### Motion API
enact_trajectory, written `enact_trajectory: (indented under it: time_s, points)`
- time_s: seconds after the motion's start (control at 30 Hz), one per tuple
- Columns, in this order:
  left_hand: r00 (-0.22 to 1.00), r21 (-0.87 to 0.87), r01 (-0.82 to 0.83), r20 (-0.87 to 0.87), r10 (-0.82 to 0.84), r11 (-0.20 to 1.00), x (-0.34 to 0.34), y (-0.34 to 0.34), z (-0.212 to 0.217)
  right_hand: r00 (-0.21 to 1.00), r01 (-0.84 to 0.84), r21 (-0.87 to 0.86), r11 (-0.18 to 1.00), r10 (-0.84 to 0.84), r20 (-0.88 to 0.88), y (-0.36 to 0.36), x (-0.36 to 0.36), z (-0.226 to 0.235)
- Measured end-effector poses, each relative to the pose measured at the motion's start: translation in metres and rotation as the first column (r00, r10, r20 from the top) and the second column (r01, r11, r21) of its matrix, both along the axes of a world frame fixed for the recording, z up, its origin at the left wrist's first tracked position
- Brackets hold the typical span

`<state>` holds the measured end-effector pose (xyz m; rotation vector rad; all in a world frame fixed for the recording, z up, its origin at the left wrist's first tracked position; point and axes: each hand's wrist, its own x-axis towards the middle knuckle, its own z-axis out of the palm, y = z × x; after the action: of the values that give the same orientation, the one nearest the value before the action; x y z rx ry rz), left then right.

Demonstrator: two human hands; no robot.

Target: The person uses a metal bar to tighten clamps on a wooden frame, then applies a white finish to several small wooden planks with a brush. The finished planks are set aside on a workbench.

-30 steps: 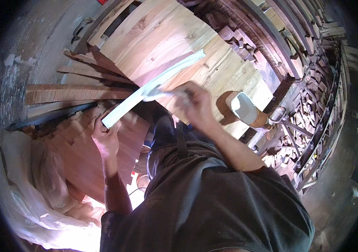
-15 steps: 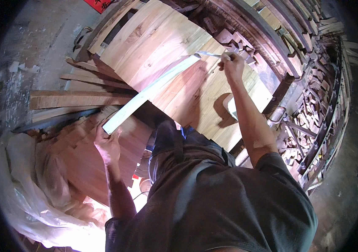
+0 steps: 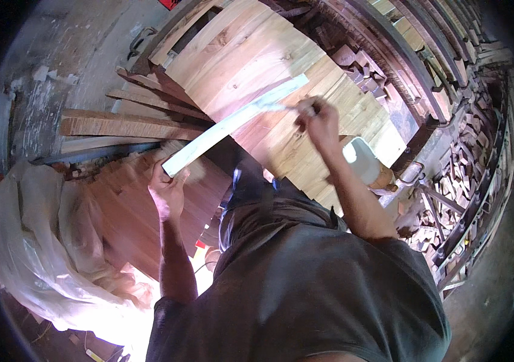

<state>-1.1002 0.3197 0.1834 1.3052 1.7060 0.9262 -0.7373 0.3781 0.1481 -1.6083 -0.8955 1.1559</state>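
The fingers of the left hand curl around the lower end of a long, pale, slightly curved wooden strip, gripping it together with what looks like a light-coloured wad, too blurred to identify. The fingers of the right hand are pressed together around a thin tool whose tip touches the upper half of that strip; the tool itself is too small to make out. The strip runs diagonally from the left hand up toward the right, lying across a broad panel of light, glued-up wooden boards that fills the middle of the view.

Below the left hand sits a panel of reddish-brown wooden boards, and to the left of it a heap of crumpled translucent plastic sheeting. Loose, rough wooden slats stick out sideways near the pale panel's left edge. Just beside the right forearm stands a small white plastic container. Further right, curved dark wooden frames and offcuts are stacked along the edge.
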Motion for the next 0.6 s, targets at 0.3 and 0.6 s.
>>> enact_trajectory:
  time_s: [0.3, 0.6]
  points:
    - [0.977, -0.071, 0.046, 0.212, -0.029, 0.996, -0.035, 0.060, -0.019, 0.933, 0.069, -0.193, 0.979, -0.131, -0.334, 0.001, -0.042, 0.032]
    - [0.608, -0.230, -0.126, 0.751, 0.259, 0.965, -0.070, 0.156, -0.081, 0.920, 0.276, -0.281, 0.919, -0.337, -0.198, 0.017, 0.000, 0.012]
